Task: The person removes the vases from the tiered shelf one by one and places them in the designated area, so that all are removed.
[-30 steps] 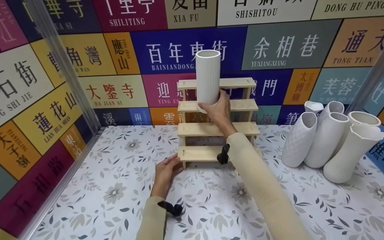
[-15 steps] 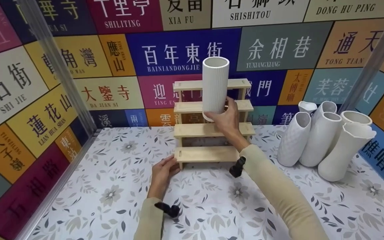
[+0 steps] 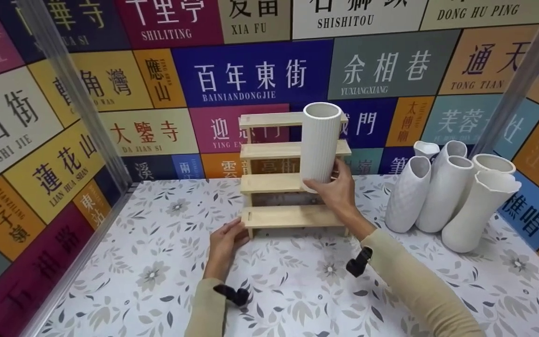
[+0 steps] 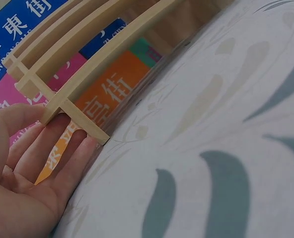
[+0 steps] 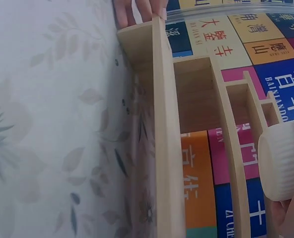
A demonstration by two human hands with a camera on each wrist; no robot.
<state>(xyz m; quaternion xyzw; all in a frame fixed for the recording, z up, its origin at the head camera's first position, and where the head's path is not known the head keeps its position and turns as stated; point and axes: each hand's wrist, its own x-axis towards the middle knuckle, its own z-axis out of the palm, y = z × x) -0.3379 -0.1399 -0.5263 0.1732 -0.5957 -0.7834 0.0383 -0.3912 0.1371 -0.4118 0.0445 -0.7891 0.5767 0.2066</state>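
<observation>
A white ribbed cylindrical vase (image 3: 320, 145) stands upright in the grip of my right hand (image 3: 342, 192), whose thumb and fingers are round its lower part. Behind it is a stepped wooden display rack (image 3: 293, 216) with several shelves. The vase's base overlaps the second shelf from the bottom in the head view; whether it touches is unclear. In the right wrist view, the ribbed vase (image 5: 286, 161) shows its round base at the edge. My left hand (image 3: 225, 241) holds the lowest shelf's left end; in the left wrist view, its thumb and fingers (image 4: 35, 148) lie about that corner.
Several other white vases (image 3: 445, 196) stand close together on the right of the flower-patterned tabletop (image 3: 166, 262). A wall of coloured name signs (image 3: 251, 72) rises behind the rack. Clear upright panels border the table at left and right.
My right hand has brought the vase down and to the right, from before the upper shelves to before the second-lowest one. My left hand has stayed at the rack's corner.
</observation>
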